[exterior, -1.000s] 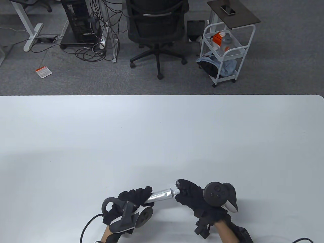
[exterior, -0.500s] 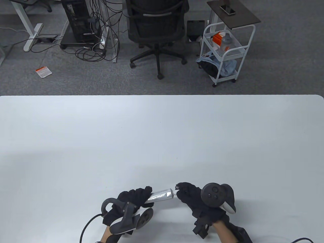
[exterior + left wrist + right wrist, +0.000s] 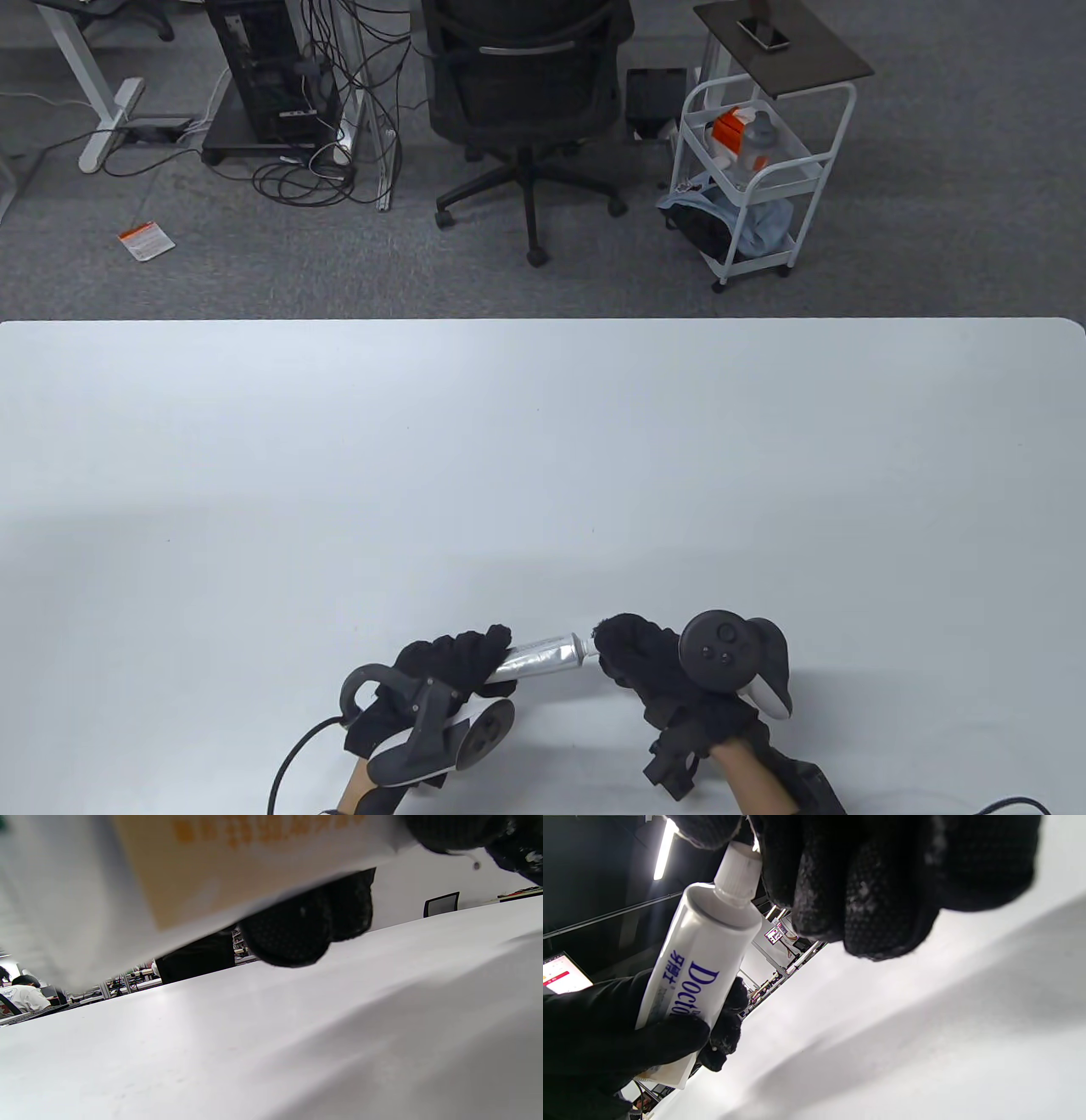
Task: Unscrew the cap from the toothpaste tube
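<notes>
My left hand grips the toothpaste tube around its rear half, holding it level just above the white surface near its front edge; my right hand meets the tube's nozzle end, fingers closed around the white cap, which still sits on the tube.

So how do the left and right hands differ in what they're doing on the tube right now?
The left hand grips the toothpaste tube around its body, while the right hand pinches the white cap at the tip. In the table view the left sits lower, the right slightly higher. Both wear black gloves and carry trackers, with the tube held off the table.
</notes>
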